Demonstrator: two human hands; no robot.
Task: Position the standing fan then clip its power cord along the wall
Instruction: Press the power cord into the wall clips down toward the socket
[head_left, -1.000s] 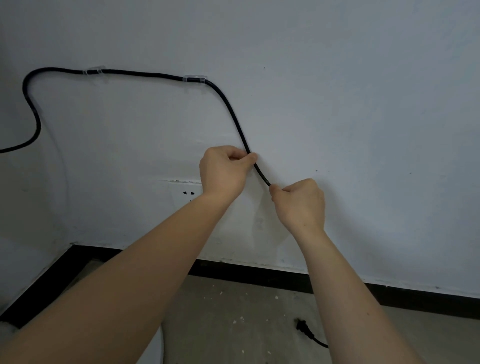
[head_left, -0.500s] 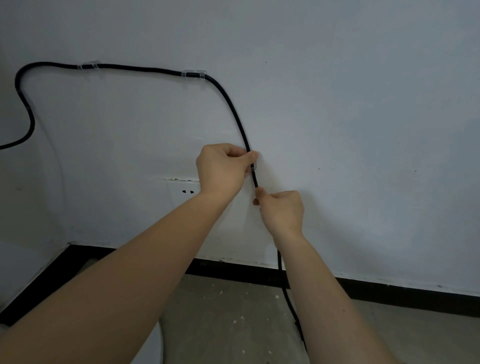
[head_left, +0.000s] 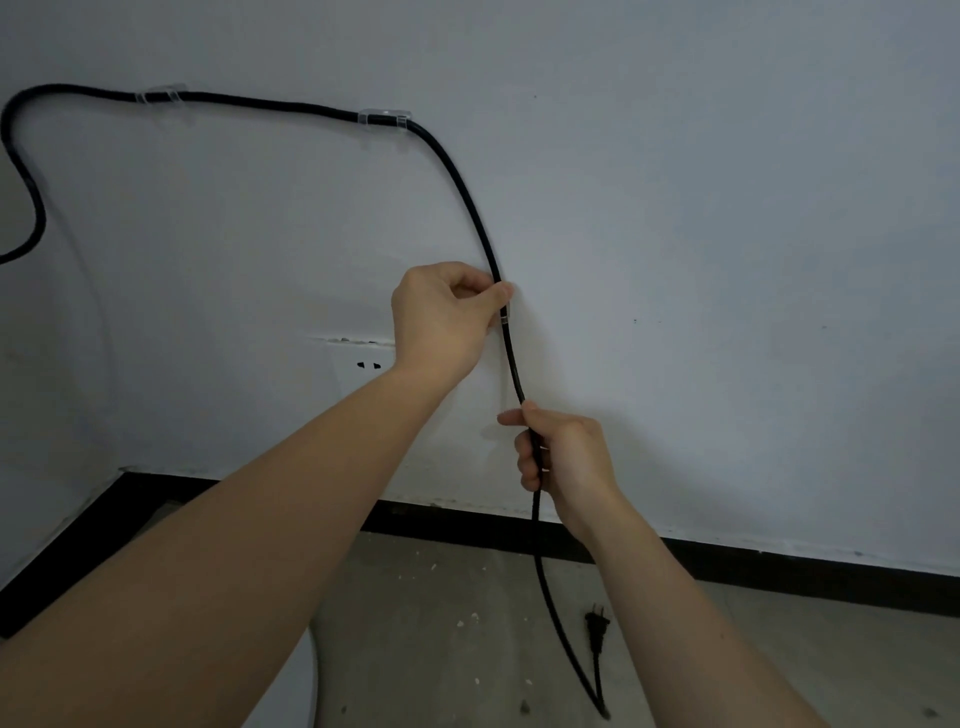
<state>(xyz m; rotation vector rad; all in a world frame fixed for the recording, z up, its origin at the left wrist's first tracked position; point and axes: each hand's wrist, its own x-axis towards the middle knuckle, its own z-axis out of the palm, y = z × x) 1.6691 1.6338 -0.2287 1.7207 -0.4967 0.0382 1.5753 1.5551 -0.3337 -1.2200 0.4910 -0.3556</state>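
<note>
In the head view, the black power cord (head_left: 462, 192) ran along the white wall (head_left: 727, 208) through two clear clips (head_left: 161, 96) (head_left: 383, 118), then curved down towards the floor, where its plug (head_left: 596, 626) lay loose. The fan itself was out of view. The left hand (head_left: 441, 317) pinched the cord between thumb and curled fingers, at a third small clip (head_left: 505, 314) against the wall, just right of the wall socket (head_left: 363, 364). The right hand (head_left: 566, 457), lower down, was wrapped around the cord, drawing it straight. The step looked to be seating the cord in that third clip. To do it well, the right hand should keep the run taut and in line with the clip's channel while the left thumb presses squarely, without pulling so hard that the upper clips peel off.
</note>
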